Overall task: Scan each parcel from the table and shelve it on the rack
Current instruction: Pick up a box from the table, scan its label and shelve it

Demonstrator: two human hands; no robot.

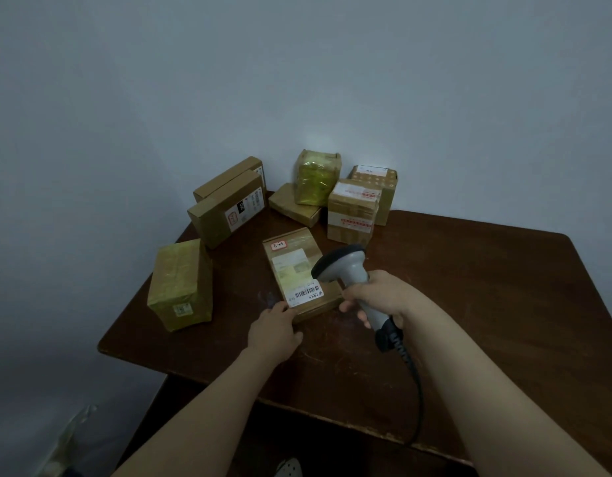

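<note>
Cardboard parcel (295, 266), long axis running up-frame, near corner held by left hand (275, 333), barcode label (308, 292) beneath scanner (342, 266) gripped in right hand (383, 297).

Middle parcel (299, 270): handwritten tag (279, 245) at the far end, looks like "8-75". Barcode sticker (308, 292) at the near end, digits too small. Left box (225, 210), right box (352, 211): printed labels, all blurred.
</note>
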